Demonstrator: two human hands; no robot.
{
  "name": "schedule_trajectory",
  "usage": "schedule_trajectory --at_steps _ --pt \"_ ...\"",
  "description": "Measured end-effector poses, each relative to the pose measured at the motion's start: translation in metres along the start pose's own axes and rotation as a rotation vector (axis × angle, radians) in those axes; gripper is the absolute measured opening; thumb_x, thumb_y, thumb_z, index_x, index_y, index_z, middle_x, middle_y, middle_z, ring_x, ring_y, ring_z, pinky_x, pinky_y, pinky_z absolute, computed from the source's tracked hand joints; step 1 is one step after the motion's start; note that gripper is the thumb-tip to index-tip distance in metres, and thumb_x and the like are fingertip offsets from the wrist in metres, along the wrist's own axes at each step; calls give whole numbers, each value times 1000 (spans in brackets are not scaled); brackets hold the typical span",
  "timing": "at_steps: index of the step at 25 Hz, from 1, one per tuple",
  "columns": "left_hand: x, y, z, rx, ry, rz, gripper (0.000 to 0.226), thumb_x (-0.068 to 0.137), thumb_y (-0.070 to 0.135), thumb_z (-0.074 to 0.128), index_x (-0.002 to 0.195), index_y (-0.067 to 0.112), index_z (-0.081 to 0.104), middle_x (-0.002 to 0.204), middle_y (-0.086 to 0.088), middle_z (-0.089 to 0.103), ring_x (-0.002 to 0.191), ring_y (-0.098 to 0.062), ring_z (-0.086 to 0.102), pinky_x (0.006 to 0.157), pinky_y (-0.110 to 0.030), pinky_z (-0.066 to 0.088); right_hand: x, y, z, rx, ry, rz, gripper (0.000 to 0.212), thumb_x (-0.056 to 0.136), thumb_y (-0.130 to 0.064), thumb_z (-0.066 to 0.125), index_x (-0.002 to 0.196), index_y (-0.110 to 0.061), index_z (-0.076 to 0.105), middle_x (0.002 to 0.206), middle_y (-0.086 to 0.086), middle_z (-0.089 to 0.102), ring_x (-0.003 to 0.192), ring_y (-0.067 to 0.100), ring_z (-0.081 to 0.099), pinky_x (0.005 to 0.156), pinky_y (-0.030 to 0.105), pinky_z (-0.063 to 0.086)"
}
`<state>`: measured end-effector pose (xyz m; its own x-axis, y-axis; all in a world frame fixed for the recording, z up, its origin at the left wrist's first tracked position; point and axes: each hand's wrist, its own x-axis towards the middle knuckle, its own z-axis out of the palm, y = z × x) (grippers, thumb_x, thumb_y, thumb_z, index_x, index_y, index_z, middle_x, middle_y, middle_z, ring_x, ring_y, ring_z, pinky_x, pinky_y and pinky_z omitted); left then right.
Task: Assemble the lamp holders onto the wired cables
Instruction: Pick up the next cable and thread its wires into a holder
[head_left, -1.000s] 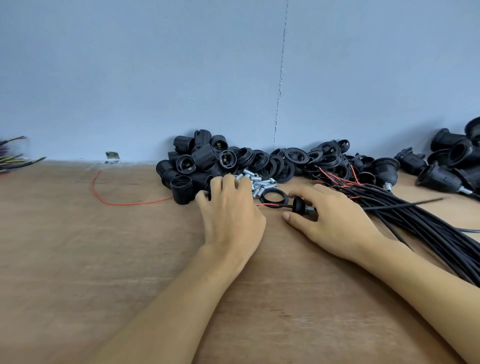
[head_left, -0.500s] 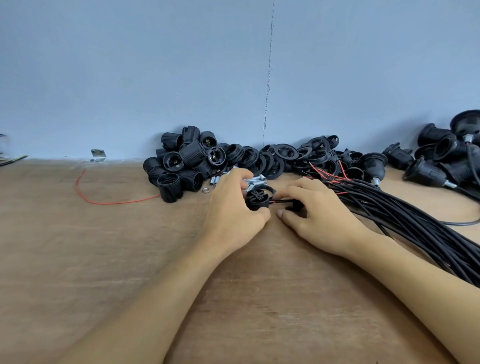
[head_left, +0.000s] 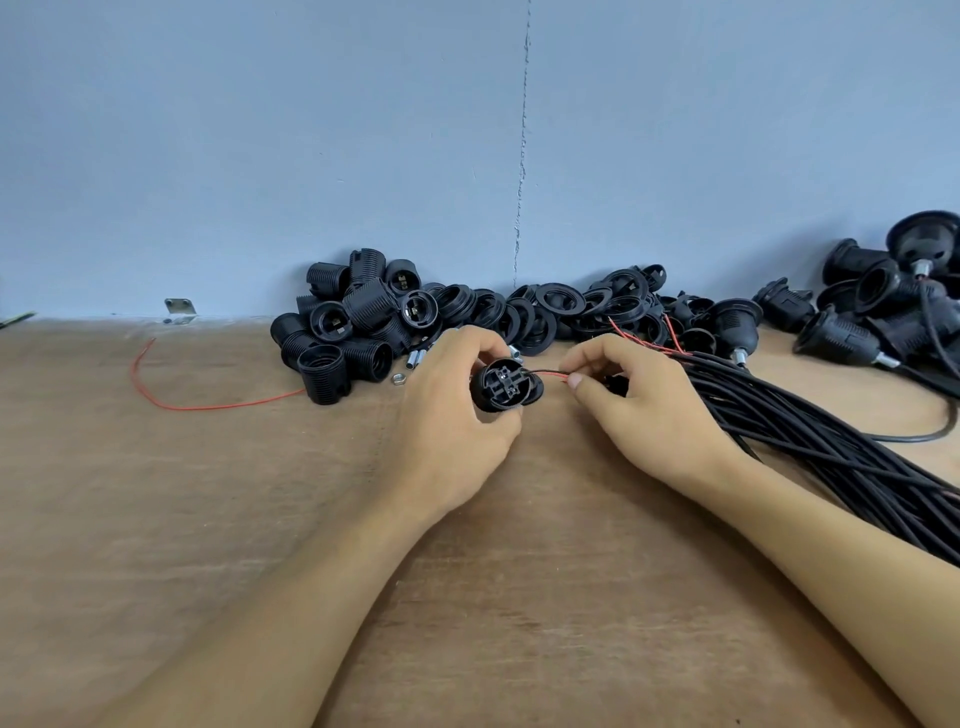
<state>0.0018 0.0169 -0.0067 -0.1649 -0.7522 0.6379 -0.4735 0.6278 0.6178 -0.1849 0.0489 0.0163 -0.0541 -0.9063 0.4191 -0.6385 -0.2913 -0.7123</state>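
My left hand (head_left: 451, 415) grips a black lamp holder (head_left: 503, 385) just above the wooden table, its terminal end turned toward me. My right hand (head_left: 641, 402) pinches a cable's thin red and black wires (head_left: 546, 372) right beside the holder; the wire tips reach the holder's edge. A black cable end piece (head_left: 615, 384) sits under my right fingers, mostly hidden. The bundle of black cables (head_left: 810, 436) runs from my right hand off to the lower right.
A heap of black threaded holder bodies (head_left: 353, 327) and rings (head_left: 561, 312) lies along the blue wall. Assembled holders (head_left: 862, 312) sit at the far right. A loose red wire (head_left: 208, 400), small metal tubes and a nut (head_left: 398, 378) lie on the table (head_left: 156, 519).
My left hand picked a holder out of the pile and raised it, turning its terminal end toward me. My right hand brought the wire ends up to the holder.
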Motion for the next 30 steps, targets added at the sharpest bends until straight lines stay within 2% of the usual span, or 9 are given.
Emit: schedule_trajectory --at_steps 5,8,12,19,22,24,27,30 --pt "0 -5 0 -7 12 21 50 73 14 78 100 41 46 105 15 59 100 -6 59 81 -17 46 -3 -5 0 84 -18 -8 9 95 -28 65 87 -30 69 80 -12 63 75 1 54 72 12 41" --pt "-1 -7 1 13 1 10 42 74 25 75 99 41 45 102 17 60 98 -4 59 76 -17 45 -5 -6 2 126 -14 -22 20 89 -39 72 74 -29 64 73 -14 58 67 0 49 66 13 39" --pt "-1 -9 4 36 4 5 44 75 28 79 98 41 44 98 17 62 92 -5 60 72 -25 50 -5 -4 5 126 -20 -39 23 87 -38 74 71 -26 64 65 -18 56 62 -1 47 62 12 37" --pt "-2 -7 3 63 10 -16 45 72 35 76 98 43 40 95 17 62 88 -4 60 70 -23 47 -5 -4 5 157 -56 -92 7 90 -26 73 84 -26 71 73 -17 60 69 -2 50 70 12 39" --pt "-1 -1 0 53 -16 -32 35 71 31 66 95 41 43 90 16 62 87 -3 58 70 -14 42 -4 -2 6 175 -59 -76 4 92 -23 72 89 -25 72 74 -18 61 70 -3 51 69 11 39" --pt "-1 4 -1 -7 -44 -98 28 68 26 60 90 39 48 83 16 62 84 -1 56 68 -10 40 -3 -1 5 205 -65 -53 5 93 -24 70 89 -27 71 72 -21 60 67 -2 49 65 13 40" --pt "-1 10 -2 -104 -82 -212 21 65 26 65 80 37 56 75 20 63 72 2 55 62 -7 39 -3 -1 4 253 -75 -23 11 96 -27 66 86 -27 70 68 -17 57 63 2 45 62 15 38" --pt "1 13 -2 -177 -77 -221 10 80 33 78 80 33 67 79 24 66 80 4 60 69 -6 38 -2 -1 4 311 -97 35 14 97 -28 64 85 -23 71 71 -5 58 70 10 49 69 30 43"
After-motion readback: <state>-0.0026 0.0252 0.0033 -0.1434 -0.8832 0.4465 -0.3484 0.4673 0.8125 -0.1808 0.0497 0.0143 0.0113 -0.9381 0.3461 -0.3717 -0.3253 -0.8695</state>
